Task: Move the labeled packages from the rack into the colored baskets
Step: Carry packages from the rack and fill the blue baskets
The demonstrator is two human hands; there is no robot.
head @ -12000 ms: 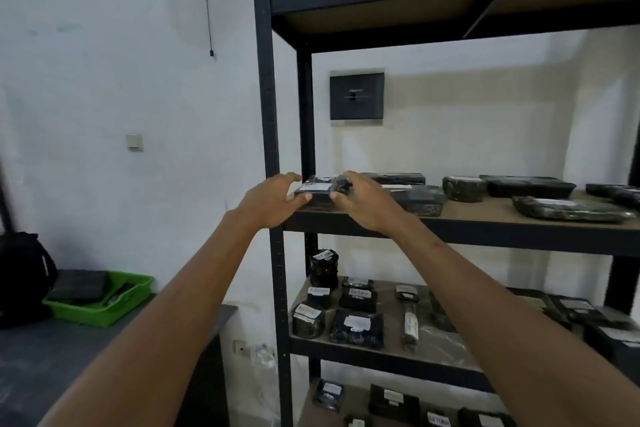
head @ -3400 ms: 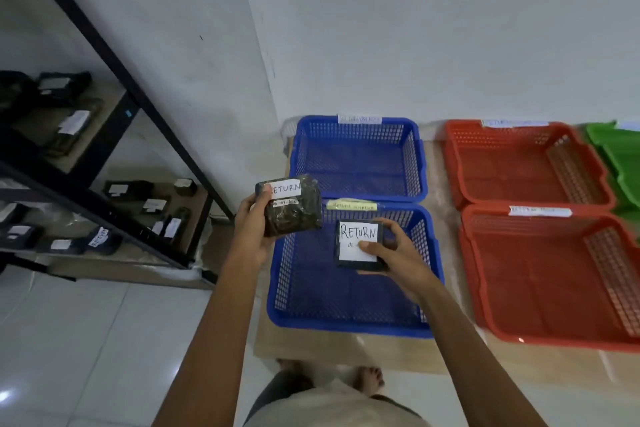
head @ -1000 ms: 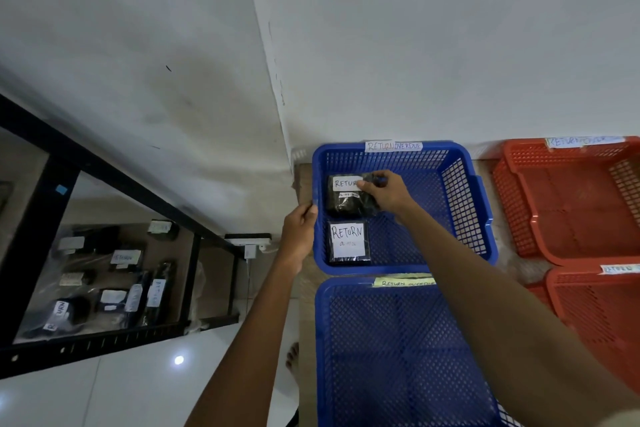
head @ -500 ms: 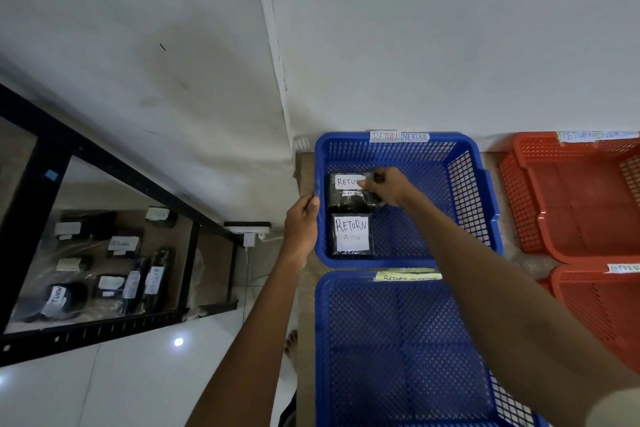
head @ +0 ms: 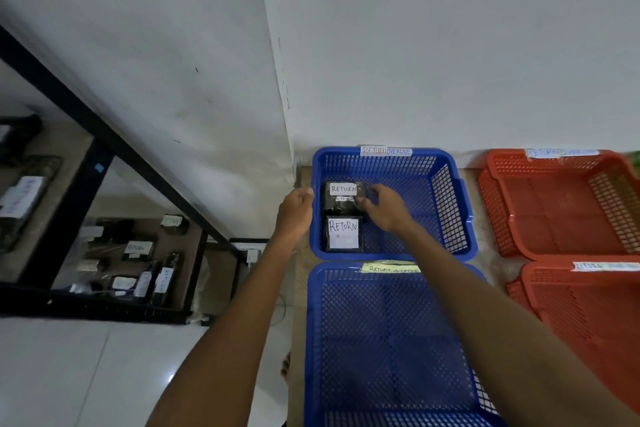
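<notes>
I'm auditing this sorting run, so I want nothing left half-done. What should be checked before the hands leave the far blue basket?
1. Far package lies inside the far blue basket: ok.
2. Near package lies flat, label up: ok.
3. Right hand off the far package: not ok, fingers at its right edge.
4. Left hand off the basket: not ok, it touches the left rim.
5. Labels fit the basket tag: cannot tell; packages read RETURN, tag RETURN OVERDUE, dates unreadable.
6. Rack holds more packages: ok.
</notes>
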